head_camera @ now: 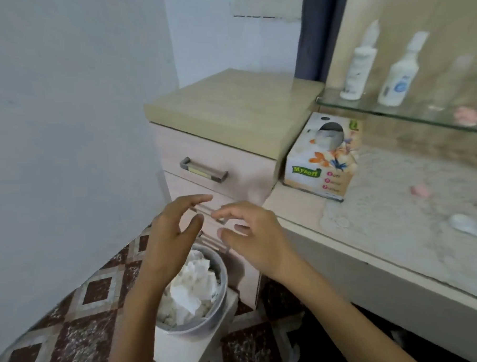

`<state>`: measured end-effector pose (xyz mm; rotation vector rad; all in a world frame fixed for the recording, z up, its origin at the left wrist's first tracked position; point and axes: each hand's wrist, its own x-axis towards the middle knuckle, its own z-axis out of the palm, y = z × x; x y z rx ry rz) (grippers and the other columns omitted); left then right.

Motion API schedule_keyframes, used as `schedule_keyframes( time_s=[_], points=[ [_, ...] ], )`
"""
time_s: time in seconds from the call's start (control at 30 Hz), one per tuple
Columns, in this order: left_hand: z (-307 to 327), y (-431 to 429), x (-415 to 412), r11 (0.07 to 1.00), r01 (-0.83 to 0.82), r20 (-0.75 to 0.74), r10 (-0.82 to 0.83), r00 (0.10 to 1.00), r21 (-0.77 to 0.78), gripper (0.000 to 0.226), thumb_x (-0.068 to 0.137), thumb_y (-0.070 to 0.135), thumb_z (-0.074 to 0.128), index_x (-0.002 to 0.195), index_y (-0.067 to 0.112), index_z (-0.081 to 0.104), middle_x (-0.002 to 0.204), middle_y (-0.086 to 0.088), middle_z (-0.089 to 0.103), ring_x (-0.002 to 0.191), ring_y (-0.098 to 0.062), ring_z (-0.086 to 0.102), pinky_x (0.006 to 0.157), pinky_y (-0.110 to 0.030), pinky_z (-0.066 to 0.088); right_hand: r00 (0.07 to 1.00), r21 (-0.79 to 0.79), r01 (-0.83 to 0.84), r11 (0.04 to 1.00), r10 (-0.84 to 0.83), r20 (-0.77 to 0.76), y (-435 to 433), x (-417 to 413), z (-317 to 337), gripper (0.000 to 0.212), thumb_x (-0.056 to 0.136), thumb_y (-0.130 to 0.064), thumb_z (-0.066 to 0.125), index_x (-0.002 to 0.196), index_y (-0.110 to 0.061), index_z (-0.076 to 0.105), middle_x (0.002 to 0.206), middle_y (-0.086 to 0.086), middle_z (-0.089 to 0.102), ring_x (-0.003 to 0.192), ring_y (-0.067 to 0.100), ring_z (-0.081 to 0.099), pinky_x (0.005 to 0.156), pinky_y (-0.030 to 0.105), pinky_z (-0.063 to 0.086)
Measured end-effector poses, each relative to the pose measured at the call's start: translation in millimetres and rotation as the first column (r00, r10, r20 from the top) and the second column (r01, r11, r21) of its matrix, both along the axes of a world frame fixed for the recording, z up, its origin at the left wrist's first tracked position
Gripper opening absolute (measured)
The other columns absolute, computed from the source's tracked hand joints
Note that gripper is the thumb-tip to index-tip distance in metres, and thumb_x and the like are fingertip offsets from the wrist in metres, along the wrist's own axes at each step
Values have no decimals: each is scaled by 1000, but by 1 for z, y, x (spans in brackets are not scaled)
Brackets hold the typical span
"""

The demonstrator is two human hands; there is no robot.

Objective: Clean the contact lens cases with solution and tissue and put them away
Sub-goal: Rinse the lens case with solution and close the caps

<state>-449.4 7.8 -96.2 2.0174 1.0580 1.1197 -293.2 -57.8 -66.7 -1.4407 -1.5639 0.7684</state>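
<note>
Soft, even daylight, faint shadows; motion blur smears the bottles (378, 70), and wide-angle bending curves the edges.

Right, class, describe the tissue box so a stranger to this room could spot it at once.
Find the wooden drawer cabinet by the wall. Against its right side, on the lower tabletop under the glass shelf, stands the tissue box. Unlike the two white bottles above, it is a flower-printed box with a green label.
</note>
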Motion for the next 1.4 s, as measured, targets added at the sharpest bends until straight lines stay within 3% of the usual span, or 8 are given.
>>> schedule_keyframes(
  time_s=[0.27,0.4,0.6,0.77,0.97,1.13,1.3,1.4],
  points=[
    [78,-41,102,954,286,23,-289,957,90,27,87,22,56,109,36,65,105,24,64,105,3,55,87,-14,42,961,101,272,957,-264,-85,-57,116,64,20,83,-6,67,93,-21,74,100,-9,69,100,8,61,88,35,53],
    [91,-61,162,890,442,-3,-445,896,107,28,87,19,56,111,28,66,108,24,64,109,2,55,90,-9,38,908,134,419,898,-416,-49,-92,177,85,15,83,-10,68,93,-20,74,94,-13,69,93,5,62,78,22,52],
    [86,-86,250,818,575,-135,-567,812,26,26,90,19,59,112,33,64,111,24,62,107,7,51,85,-3,34,829,111,555,825,-560,16,-137,250,81,18,80,-12,72,92,-25,73,95,-15,71,90,4,63,76,21,51],
    [61,-91,304,814,581,-269,-554,788,28,31,88,29,59,118,37,58,118,24,55,110,4,47,93,-22,39,787,53,604,795,-606,117,-160,284,60,26,77,-9,73,94,-29,70,102,-14,68,95,5,60,78,24,48],
    [33,-89,335,821,570,-374,-527,763,7,44,82,44,54,125,32,56,123,16,56,114,-5,47,96,-27,39,746,5,625,781,-599,292,-169,300,39,31,76,-18,73,104,-29,68,108,-17,60,95,3,54,69,5,36],
    [24,-89,344,847,525,-370,-463,806,84,41,76,47,49,115,38,61,109,23,60,105,0,47,93,-31,40,714,5,635,772,-590,377,-165,301,28,27,82,-22,67,109,-25,69,104,-8,66,85,1,52,61,3,36],
    [22,-89,347,848,516,-345,-452,823,119,36,76,46,50,110,39,62,102,26,59,100,2,46,91,-30,40,716,24,645,764,-614,333,-164,305,22,25,82,-15,65,105,-22,72,80,-20,57,73,-10,50,65,1,36],
    [19,-88,346,842,529,-339,-468,816,111,40,75,51,49,112,40,60,106,27,58,102,5,46,92,-28,39,737,37,635,772,-620,269,-166,304,19,26,79,-15,68,103,-24,71,85,-22,60,81,-15,52,66,0,36]
  ],
)
